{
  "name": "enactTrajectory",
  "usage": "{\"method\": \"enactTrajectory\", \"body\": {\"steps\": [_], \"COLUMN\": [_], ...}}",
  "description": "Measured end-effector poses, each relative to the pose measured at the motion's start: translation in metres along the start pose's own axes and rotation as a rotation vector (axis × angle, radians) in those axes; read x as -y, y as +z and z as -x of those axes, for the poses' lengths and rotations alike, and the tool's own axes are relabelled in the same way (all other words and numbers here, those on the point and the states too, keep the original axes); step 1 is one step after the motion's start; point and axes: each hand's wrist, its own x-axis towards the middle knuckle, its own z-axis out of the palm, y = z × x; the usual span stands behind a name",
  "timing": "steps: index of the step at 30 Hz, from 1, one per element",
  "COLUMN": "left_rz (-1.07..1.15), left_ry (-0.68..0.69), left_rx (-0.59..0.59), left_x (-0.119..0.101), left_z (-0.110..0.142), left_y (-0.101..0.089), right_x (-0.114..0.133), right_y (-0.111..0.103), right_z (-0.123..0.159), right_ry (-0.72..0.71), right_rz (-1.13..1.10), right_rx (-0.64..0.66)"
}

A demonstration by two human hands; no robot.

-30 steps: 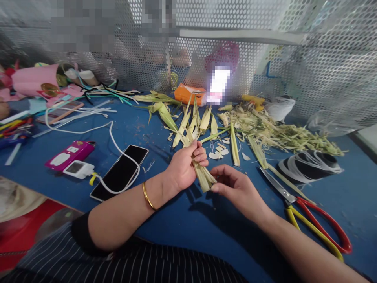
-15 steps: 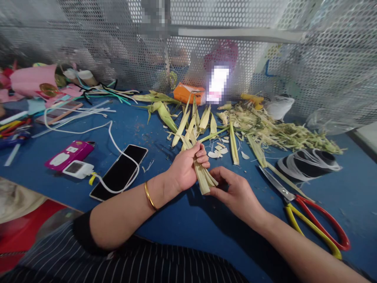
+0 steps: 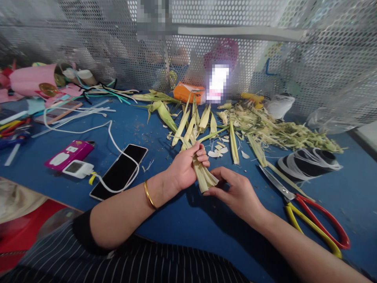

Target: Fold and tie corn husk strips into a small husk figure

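My left fingers (image 3: 202, 153) grip the husk (image 3: 203, 176), apparently to steady its flared end for my right fingers (image 3: 223, 172) there; whether those pinch, I cannot tell.

2 hands (image 3: 187, 167), 1 bangle (image 3: 148, 196), 1 thrd spool (image 3: 309, 165).

Blue tabletop (image 3: 173, 224); on it: corn husks (image 3: 181, 129); scissors (image 3: 290, 196); thread-wound spool (image 3: 308, 165); dark phone (image 3: 118, 169); magenta device (image 3: 81, 151)

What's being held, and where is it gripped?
Corn husk: the left hand grips it above its flared near end; whether the right hand grips that end is unclear.
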Motion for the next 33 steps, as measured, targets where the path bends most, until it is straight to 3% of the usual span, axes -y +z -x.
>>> {"method": "enactTrajectory", "body": {"steps": [8, 13, 20, 33], "left_rz": [-0.014, -0.024, -0.063, -0.041], "left_ry": [-0.028, 0.032, 0.043, 0.027], "left_rx": [-0.016, -0.005, 0.008, -0.006], "left_x": [0.0008, -0.0003, 0.0051, 0.0009], "left_z": [0.0018, 0.0020, 0.0022, 0.0035], "left_y": [0.0016, 0.0018, -0.0010, 0.0006], "right_x": [-0.0018, -0.0005, 0.0002, -0.0039], "right_y": [0.0006, -0.0011, 0.0002, 0.0011], "right_z": [0.0014, 0.0029, 0.0033, 0.0018], "right_ry": [-0.001, -0.044, -0.112, -0.079], "right_rz": [0.029, 0.087, 0.158, 0.186], "right_rx": [-0.003, 0.060, 0.004, 0.004]}}
